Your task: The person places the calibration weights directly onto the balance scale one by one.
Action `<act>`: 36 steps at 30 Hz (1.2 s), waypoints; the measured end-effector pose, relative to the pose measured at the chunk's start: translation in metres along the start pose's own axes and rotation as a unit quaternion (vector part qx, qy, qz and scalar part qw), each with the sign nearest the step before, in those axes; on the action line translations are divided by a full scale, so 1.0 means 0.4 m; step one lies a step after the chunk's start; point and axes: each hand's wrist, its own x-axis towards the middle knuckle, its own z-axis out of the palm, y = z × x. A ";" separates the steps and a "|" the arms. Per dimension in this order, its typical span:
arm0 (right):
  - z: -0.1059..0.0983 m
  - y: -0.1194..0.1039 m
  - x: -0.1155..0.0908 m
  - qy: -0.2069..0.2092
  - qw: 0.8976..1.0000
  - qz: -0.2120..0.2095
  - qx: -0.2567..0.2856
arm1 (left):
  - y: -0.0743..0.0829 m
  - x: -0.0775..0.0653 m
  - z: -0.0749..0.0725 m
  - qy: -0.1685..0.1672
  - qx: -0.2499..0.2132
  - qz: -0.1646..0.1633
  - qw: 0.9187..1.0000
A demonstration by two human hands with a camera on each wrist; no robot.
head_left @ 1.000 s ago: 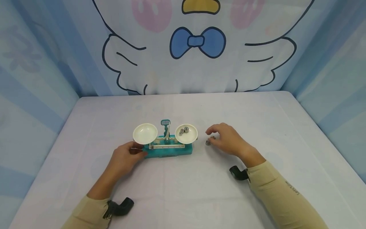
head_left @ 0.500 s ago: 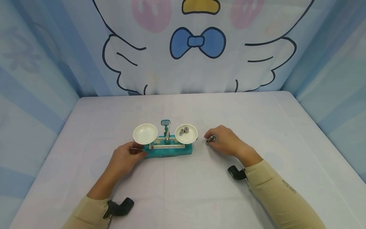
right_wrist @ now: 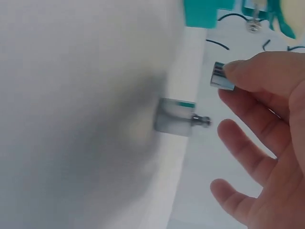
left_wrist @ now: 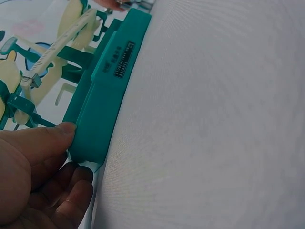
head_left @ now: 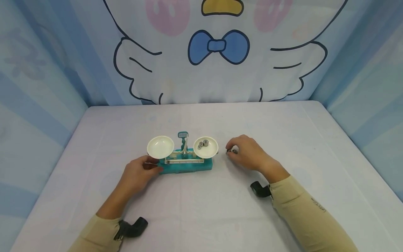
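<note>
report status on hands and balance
Left hand gripping balance by left end. Right hand pinching a metal weight, off the pan. Other weights in right pan. Possible snag: standing weight close by.

A balance [head_left: 185, 167] stands on a table [head_left: 195, 217] before a backdrop [head_left: 217, 82], left hand [head_left: 138, 175] on its left end. To its right, the right hand [head_left: 250, 154] holds a weight [right_wrist: 222, 78] near another weight [right_wrist: 174, 117]; more weights [head_left: 205, 143] sit in the right pan [head_left: 207, 153].

The left sleeve [head_left: 94, 235] and right sleeve [head_left: 310, 215] are tan, slightly creased, the right one bearing small dark lettering [head_left: 318, 205]. A black, elbow-shaped left camera [head_left: 136, 228] and a matching right camera [head_left: 260, 189] jut from the cuffs [head_left: 282, 184]. The left hand [head_left: 138, 175] and right hand [head_left: 251, 154] are bare.
</note>
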 end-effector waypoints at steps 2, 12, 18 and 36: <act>-0.015 -0.009 -0.004 0.017 1.000 -0.004 0.007 | 0.001 0.000 0.000 -0.001 0.000 -0.002 1.000; -0.071 -0.082 -0.012 0.087 0.993 -0.077 0.015 | 0.000 0.006 -0.001 -0.005 -0.003 -0.004 1.000; -0.069 -0.125 0.003 0.085 0.990 -0.108 0.005 | -0.003 0.004 0.000 0.001 -0.003 0.005 1.000; -0.016 -0.167 0.042 0.114 0.974 -0.195 -0.020 | 0.001 0.000 -0.001 0.000 -0.005 0.001 1.000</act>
